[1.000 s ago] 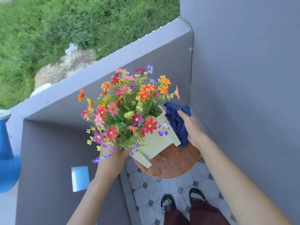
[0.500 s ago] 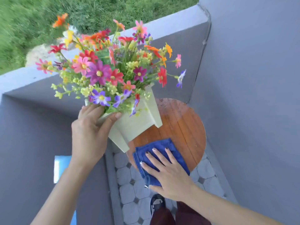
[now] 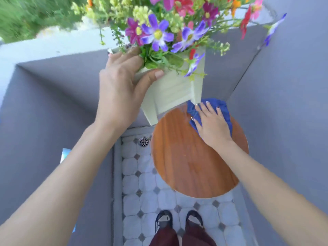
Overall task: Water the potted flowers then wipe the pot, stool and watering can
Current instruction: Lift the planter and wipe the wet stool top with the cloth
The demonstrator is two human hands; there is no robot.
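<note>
My left hand [image 3: 118,89] grips the rim of the pale green square pot [image 3: 174,91] and holds it in the air, tilted, above the left rim of the stool. Colourful flowers [image 3: 166,27] spill out of the pot toward the top of the view. The round wooden stool [image 3: 188,164] stands below. My right hand [image 3: 213,126] lies flat with spread fingers on a blue cloth [image 3: 224,108], pressing it onto the far part of the stool top. The watering can is not in view.
Grey walls close in on the left [image 3: 44,110] and right [image 3: 287,96], with a low parapet [image 3: 53,48] ahead and grass beyond. The floor is white tile with a metal drain [image 3: 143,141]. My feet [image 3: 179,221] stand just in front of the stool.
The pot has risen higher and closer to the camera in my left hand. My right hand has slid the blue cloth from the stool's near left edge to its far side.
</note>
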